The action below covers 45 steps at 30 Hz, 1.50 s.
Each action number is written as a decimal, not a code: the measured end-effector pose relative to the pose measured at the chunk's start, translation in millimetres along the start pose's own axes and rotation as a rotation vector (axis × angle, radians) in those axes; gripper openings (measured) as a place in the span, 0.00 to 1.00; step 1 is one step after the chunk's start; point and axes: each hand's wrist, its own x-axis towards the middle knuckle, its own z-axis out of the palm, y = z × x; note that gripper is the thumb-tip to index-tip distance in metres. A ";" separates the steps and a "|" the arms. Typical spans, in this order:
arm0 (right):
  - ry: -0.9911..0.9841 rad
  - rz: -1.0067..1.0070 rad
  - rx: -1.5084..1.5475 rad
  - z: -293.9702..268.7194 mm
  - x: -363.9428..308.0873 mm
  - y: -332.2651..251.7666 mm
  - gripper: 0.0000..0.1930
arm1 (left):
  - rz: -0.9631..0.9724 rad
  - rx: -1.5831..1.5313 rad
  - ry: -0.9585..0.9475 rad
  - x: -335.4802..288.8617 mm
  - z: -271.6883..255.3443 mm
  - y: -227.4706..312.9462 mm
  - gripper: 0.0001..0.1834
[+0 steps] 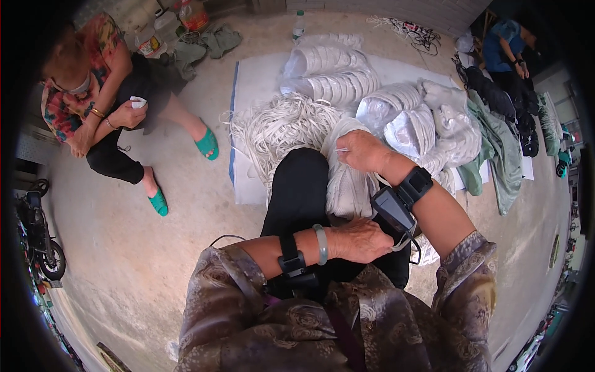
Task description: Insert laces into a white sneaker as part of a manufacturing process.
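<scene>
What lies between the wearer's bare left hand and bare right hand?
In the head view, a bundle of whitish cords lies between the left hand and right hand.

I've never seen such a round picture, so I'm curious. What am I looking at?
There's no robot here, just a person's two bare hands. A camera worn on their head looks down, and its very wide lens bends the edges. The right hand pinches the top of a white bundle beside the left knee. The left hand is lower down, near a thin pale strand; whether it holds that strand is hard to tell. On the floor is a white sheet, with a loose heap of white cord and more white bundles on it. Another person sits at the left.
</scene>
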 end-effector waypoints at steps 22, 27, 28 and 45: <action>0.347 0.096 0.213 21.3 -16.9 40.6 0.14 | 0.258 -0.181 -0.097 0.1 -40.1 84.5 0.11; 0.394 0.123 0.606 27.9 -59.2 45.2 0.08 | 0.304 -0.078 0.002 0.3 -45.2 92.9 0.07; 0.358 0.104 0.700 29.4 -76.1 43.5 0.06 | 0.325 -0.046 0.021 0.1 -47.5 94.6 0.06; 0.315 0.053 0.448 44.7 -168.4 10.6 0.06 | 0.304 -0.213 0.057 -32.5 -70.1 97.8 0.05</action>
